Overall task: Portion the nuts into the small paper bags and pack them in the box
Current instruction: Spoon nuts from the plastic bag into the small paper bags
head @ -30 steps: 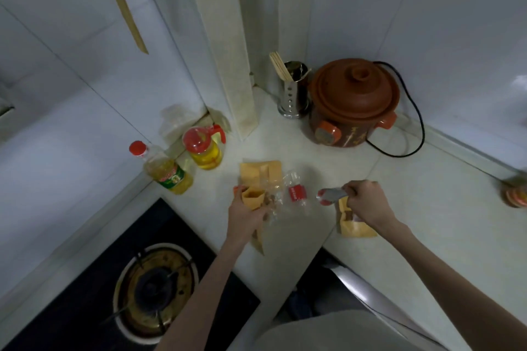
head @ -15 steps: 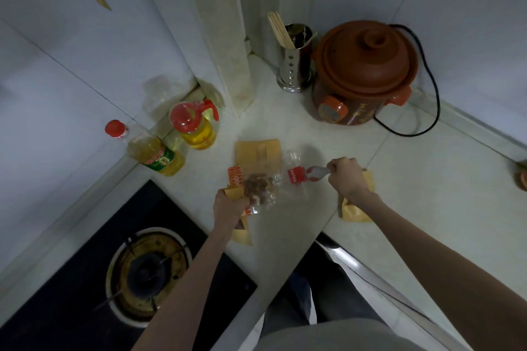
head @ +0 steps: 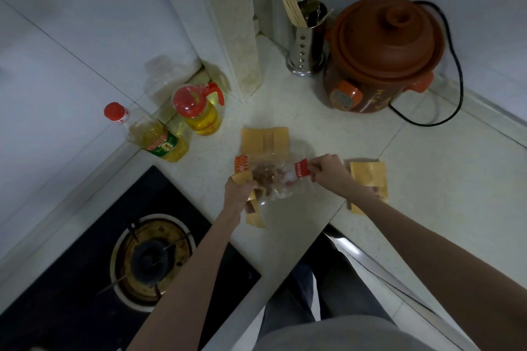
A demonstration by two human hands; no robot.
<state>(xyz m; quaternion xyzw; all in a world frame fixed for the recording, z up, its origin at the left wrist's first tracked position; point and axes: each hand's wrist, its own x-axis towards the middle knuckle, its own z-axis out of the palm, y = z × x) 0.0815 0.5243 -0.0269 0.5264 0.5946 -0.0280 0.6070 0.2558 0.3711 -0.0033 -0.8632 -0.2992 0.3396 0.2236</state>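
Since half a second back, right hand (head: 328,169) slid left and pinched the nut bag (head: 278,179) by its red tab. Left hand (head: 239,191) gripped a paper bag (head: 253,209) just left of it, so nuts had to tip leftward. No box visible.

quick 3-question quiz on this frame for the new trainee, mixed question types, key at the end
1. True or false: the right hand pinches the red-labelled edge of the clear plastic nut bag.
2. Which stands nearest the gas burner?
A. clay cooker
B. oil bottle with the green label
C. chopstick holder
3. Fill in: the left hand holds a small ____ bag at the nut bag's mouth.

Key: 1 true; 2 B; 3 paper
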